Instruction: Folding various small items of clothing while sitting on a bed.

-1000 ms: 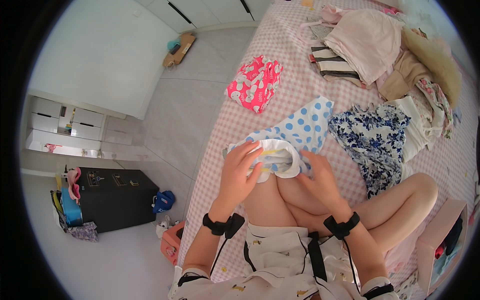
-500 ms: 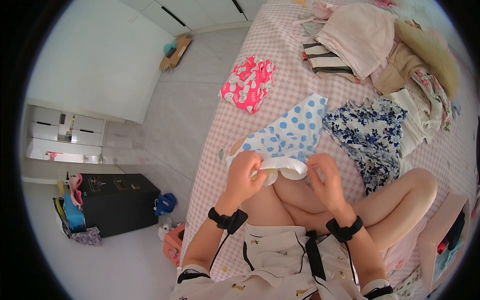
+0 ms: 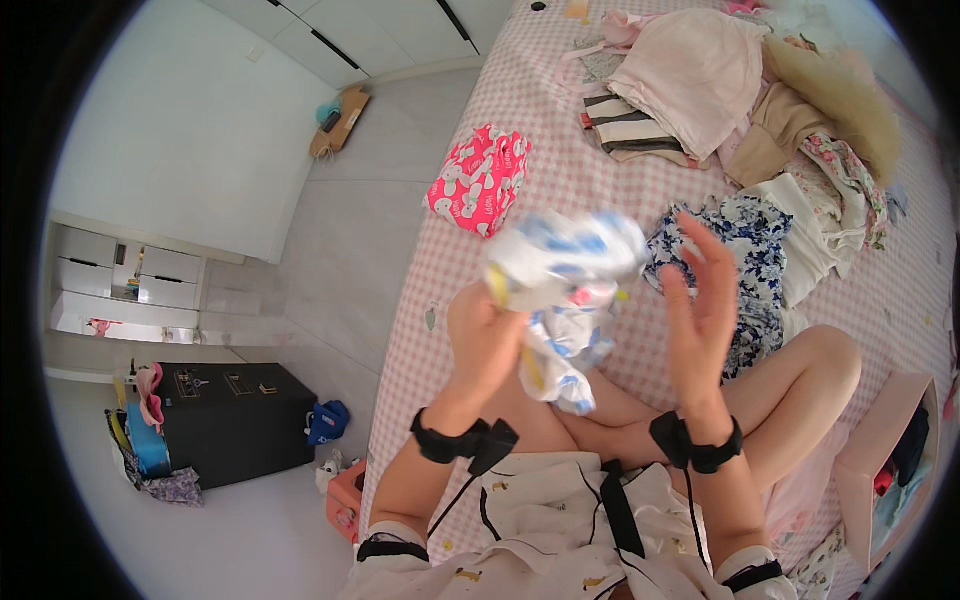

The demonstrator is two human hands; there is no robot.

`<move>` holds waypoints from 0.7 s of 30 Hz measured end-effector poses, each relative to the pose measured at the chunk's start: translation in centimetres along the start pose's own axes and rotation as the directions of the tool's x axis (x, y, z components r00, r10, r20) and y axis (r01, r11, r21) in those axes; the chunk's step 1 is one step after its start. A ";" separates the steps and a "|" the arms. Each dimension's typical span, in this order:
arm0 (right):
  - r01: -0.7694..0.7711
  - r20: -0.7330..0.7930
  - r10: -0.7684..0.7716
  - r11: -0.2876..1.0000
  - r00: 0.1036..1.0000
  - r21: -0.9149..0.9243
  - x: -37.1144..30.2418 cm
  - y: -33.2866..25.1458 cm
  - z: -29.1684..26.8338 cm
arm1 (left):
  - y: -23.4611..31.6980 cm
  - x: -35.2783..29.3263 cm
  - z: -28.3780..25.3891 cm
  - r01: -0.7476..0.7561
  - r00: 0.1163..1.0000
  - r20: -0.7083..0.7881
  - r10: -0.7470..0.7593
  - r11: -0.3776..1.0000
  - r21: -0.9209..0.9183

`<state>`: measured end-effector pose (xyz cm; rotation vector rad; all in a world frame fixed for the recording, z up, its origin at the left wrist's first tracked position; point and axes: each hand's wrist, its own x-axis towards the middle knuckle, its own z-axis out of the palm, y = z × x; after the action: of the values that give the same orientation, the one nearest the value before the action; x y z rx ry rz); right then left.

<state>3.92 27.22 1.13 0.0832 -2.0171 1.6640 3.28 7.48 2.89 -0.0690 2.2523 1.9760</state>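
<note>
My left hand grips a small white garment with blue dots, bunched and lifted above my lap; it is blurred by motion. My right hand is beside it on the right, fingers spread, holding nothing, with its fingertips close to the cloth. I sit cross-legged on a bed with a pink checked sheet. Both wrists wear black bands with cables.
A folded pink patterned cloth lies ahead left. A blue floral garment lies right of my hands. A heap of striped, pink and beige clothes fills the far right. A pink box stands at the right; a black cabinet is on the floor, left.
The dotted garment lay spread on the bed with both hands folding it. It has since been bunched up and lifted by my left hand, and my right hand has let go and opened.
</note>
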 end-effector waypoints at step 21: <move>-0.726 0.581 0.718 0.623 0.382 -0.292 -11.9 10.3 2.2 | -11.2 -11.7 -16.7 0.589 0.761 -0.089 -0.642 0.742 -0.320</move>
<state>9.71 24.46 -13.44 -0.3310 -2.8500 2.4458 15.00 -11.23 -4.40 -0.9559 1.6812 1.9126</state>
